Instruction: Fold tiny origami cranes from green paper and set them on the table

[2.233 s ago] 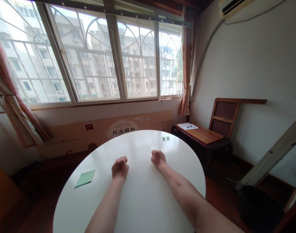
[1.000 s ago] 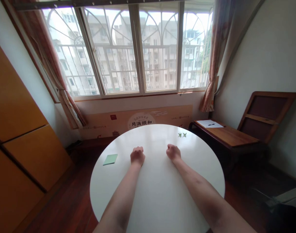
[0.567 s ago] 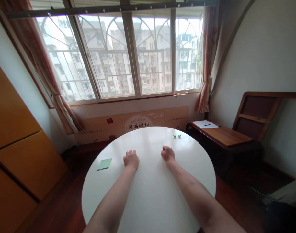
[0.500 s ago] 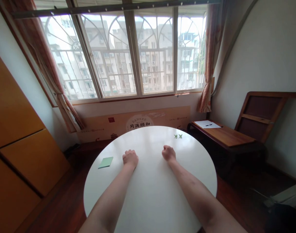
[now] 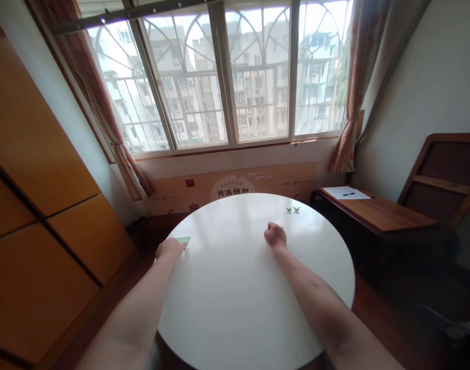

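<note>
My left hand (image 5: pixel 168 248) lies over a pad of light green square paper (image 5: pixel 184 240) at the left edge of the round white table (image 5: pixel 219 288). Its thumb rests by the pad's right side, and the fingers curl around the other side, partly out of sight. Only the pad's far corner shows past the hand. Closed in a fist, my right hand (image 5: pixel 275 235) rests on the tabletop right of the middle, with nothing visible in it. Beyond that fist stand two small green folded paper figures (image 5: pixel 296 210), side by side near the far right rim.
A low wooden bench (image 5: pixel 393 210) stands to the right, bearing a white sheet (image 5: pixel 345 192) with a dark pen on it. Orange-brown cabinets (image 5: pixel 69 257) are at the left. Behind the table is a printed panel (image 5: pixel 165 185) under the window.
My left hand has moved left from the table's middle onto the green paper pad. My right hand stays a fist on the table. The view has turned slightly left.
</note>
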Action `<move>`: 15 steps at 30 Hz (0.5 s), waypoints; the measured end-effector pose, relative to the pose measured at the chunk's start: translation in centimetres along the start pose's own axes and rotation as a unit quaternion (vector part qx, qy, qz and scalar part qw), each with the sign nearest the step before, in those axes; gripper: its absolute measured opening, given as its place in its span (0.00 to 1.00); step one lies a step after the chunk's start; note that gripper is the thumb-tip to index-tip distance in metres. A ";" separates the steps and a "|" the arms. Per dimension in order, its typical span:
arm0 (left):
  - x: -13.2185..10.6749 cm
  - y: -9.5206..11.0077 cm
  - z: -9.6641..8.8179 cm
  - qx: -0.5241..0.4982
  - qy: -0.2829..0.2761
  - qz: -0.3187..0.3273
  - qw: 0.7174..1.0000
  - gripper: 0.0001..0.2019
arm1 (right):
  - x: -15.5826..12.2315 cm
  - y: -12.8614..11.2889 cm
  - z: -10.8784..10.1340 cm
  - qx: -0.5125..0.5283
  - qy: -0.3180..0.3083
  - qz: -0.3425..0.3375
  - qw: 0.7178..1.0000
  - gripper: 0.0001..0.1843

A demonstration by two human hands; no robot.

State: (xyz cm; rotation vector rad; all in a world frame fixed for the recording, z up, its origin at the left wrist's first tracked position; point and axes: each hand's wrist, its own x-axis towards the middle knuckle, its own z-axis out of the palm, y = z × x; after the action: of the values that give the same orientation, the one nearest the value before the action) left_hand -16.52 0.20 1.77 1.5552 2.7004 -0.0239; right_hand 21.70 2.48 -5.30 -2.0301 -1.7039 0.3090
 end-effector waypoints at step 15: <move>-0.3 1.4 1.0 0.015 -0.002 0.027 1.000 0.17 | -0.1 0.2 0.7 0.004 0.009 -0.020 1.000 0.16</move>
State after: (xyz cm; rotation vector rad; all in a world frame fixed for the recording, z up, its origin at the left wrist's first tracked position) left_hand -15.13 0.68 0.79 1.6336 2.6664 -0.0651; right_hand 21.54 2.51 -6.00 -1.9845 -1.7269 0.2844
